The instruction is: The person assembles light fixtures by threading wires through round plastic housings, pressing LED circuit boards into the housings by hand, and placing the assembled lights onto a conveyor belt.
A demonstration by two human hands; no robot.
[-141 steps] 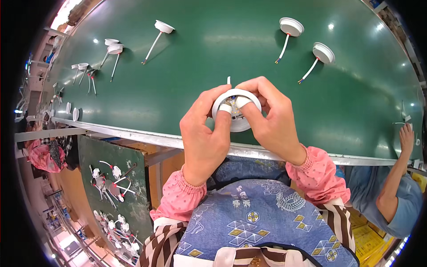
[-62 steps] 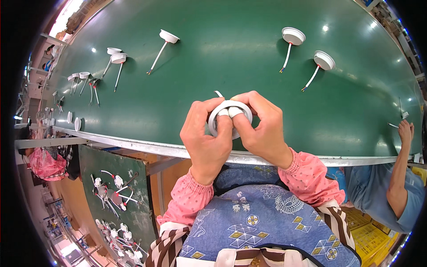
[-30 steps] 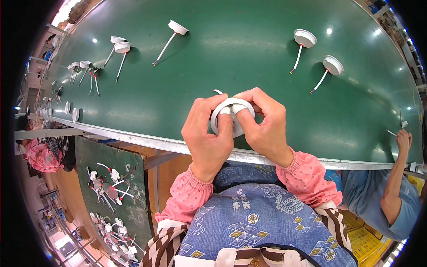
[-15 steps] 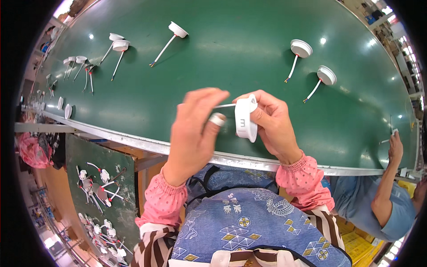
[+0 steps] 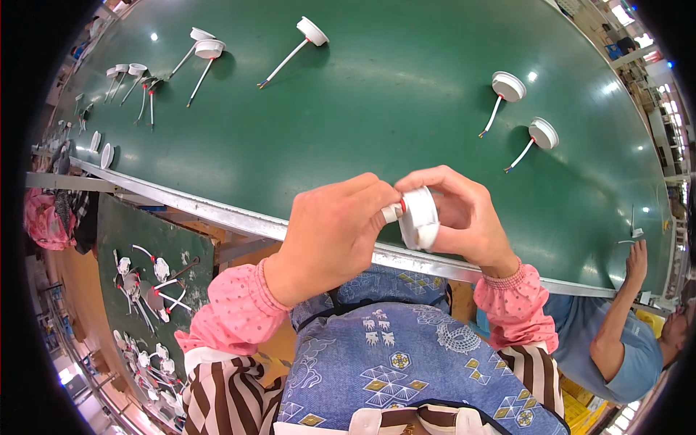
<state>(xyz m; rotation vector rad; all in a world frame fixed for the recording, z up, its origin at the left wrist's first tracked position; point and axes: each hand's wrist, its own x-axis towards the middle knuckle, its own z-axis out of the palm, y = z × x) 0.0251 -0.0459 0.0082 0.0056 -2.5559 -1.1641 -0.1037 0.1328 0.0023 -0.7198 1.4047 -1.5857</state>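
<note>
A round white lamp case (image 5: 419, 220) is up in the air above the near edge of the big green table (image 5: 406, 109), about midway along it. The right hand (image 5: 475, 217) has it by the rim, thumb and fingers bent around it, only as far apart as the case needs. The left hand (image 5: 330, 232) is curled up almost all the way, its white-wrapped thumb (image 5: 391, 213) just beside the red collar (image 5: 404, 206). I can't tell if those fingers hold a cord. Two white lamps with cords (image 5: 509, 87) lie toward the table's right end. Two white rings (image 5: 107, 156) stand by the near left corner. A co-worker's hand (image 5: 636, 262) is at the right end.
</note>
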